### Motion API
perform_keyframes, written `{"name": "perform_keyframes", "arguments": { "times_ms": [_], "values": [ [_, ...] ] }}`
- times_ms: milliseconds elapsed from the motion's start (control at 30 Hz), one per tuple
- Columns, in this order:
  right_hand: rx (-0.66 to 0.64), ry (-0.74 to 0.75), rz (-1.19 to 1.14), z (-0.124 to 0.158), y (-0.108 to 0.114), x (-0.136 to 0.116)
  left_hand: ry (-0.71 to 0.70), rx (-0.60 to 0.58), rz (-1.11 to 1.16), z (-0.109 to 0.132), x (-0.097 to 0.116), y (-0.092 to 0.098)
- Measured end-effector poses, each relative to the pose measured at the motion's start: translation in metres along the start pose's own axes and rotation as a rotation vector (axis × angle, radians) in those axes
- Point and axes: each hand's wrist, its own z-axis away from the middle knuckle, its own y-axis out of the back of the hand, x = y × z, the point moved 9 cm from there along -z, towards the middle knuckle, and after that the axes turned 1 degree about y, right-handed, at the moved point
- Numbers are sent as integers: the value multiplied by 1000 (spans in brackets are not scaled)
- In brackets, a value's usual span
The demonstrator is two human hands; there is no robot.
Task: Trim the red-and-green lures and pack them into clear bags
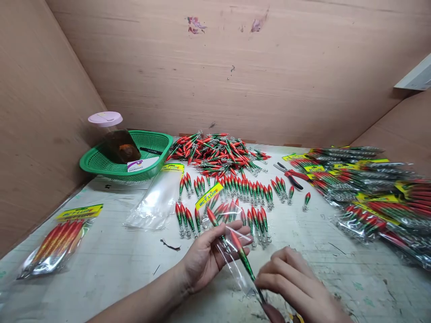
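Observation:
My left hand (205, 258) grips a clear plastic bag (235, 273) with a yellow BCT LURE header (209, 196), tilted over the table. A red and green lure (213, 217) shows at the bag, near my left fingers. Low in the view, my right hand (292, 282) pinches another red-to-green fishing lure (241, 255) by its tail. That lure's red tip points up and left, over the open end of the bag; whether it is inside, I cannot tell. Behind my hands, more lures (249, 190) stand in rows, several partly hidden by the bag.
A heap of lures (218, 152) lies at the back. Left are a green basket (158, 154) with a lidded jar (117, 143), flat bags (155, 202) and a packed bag (59, 244). Red-handled pliers (294, 177) and piled lure packs (367, 193) lie right.

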Motion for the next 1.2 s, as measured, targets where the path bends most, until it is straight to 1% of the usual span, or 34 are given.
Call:
{"name": "perform_keyframes", "arguments": {
  "times_ms": [33, 100, 200, 333, 500, 667, 867, 1033, 1200],
  "values": [
    [-12, 47, 96, -3, -2, -3, 1, -5, -7, 0, -1, 0],
    [33, 104, 250, -6, 0, -5, 4, -22, -16, 0, -2, -1],
    [158, 87, 344, -5, 7, 0, -6, -46, -21, 0, -3, -2],
    [231, 64, 356, -2, 7, 3, -20, -80, -60, 1, -3, -4],
    [265, -4, 357, -2, 10, 10, -53, -125, -110, 1, -1, -7],
    [275, 11, 307, -4, 10, 13, -22, -95, -123, 2, -5, -5],
    [248, 26, 190, -6, 3, 9, -65, -103, -90, 0, -1, -6],
    [256, -32, 202, -3, 6, 11, -70, -82, -65, 0, 4, -7],
    [323, -30, 265, -1, 8, 9, -53, -98, -133, 3, -2, -9]
  ]
}}
